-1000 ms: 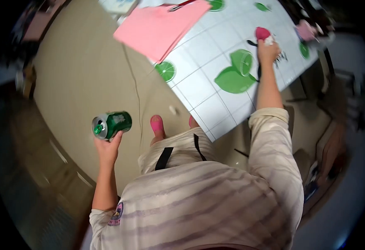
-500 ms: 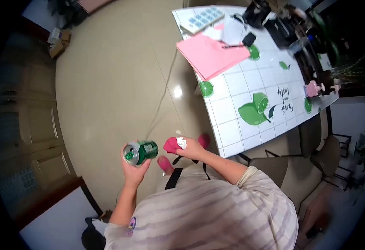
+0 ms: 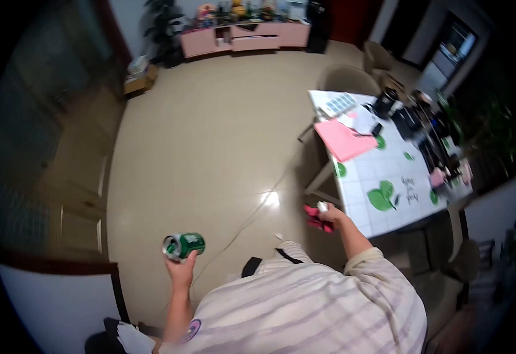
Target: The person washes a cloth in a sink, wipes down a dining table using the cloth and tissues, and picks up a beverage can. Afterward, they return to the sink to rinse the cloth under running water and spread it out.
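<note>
A green can (image 3: 193, 244) with a silver top is gripped in my left hand (image 3: 181, 270), out over the floor at the lower left. The can's top faces left. My right hand (image 3: 331, 216) is closed on a crumpled red cloth (image 3: 317, 219) with something white at its top, beside the near left edge of the table (image 3: 361, 203). The cloth hangs below my fingers.
On the table lie pink sheets (image 3: 343, 140), a white tray-like item with blue squares (image 3: 339, 104) and several dark objects. Chairs stand around it. A cable (image 3: 240, 229) crosses the floor. A pink cabinet (image 3: 261, 40) stands at the back.
My right hand has come off the table with the red cloth, crossed close to the can, then moved back right. The view has lifted to show more of the room. The can stays in my left hand.
</note>
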The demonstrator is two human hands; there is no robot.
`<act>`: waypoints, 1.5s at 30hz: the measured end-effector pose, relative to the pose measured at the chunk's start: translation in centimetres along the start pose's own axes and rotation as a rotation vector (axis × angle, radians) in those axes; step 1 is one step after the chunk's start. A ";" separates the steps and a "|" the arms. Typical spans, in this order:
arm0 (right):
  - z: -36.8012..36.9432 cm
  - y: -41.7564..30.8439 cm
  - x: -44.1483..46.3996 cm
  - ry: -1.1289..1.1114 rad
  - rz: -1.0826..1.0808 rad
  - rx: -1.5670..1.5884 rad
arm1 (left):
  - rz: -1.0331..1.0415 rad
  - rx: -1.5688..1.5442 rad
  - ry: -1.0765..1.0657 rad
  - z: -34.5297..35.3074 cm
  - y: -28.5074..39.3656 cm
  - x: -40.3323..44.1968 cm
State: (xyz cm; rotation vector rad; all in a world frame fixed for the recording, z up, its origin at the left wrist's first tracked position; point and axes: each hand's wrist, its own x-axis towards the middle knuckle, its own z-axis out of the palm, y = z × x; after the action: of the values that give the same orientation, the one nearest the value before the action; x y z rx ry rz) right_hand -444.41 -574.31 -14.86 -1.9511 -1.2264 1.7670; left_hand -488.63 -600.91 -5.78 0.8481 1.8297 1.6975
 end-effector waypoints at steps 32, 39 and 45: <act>0.0 -25.1 22.3 0.369 -0.691 -0.404 | 0.108 0.099 -0.472 30.1 3.0 39.8; 5.0 -40.9 32.2 0.260 -0.455 -0.268 | 0.153 0.216 -0.582 36.7 -0.1 60.7; 5.8 -51.6 37.7 0.202 -0.463 -0.108 | 0.310 0.273 -0.637 44.4 7.1 75.8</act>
State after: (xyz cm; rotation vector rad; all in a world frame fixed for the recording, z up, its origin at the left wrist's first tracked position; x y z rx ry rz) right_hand -474.25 -517.85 -8.56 -1.6684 -1.5678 1.2683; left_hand -507.34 -515.05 0.96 1.6360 1.5422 1.1398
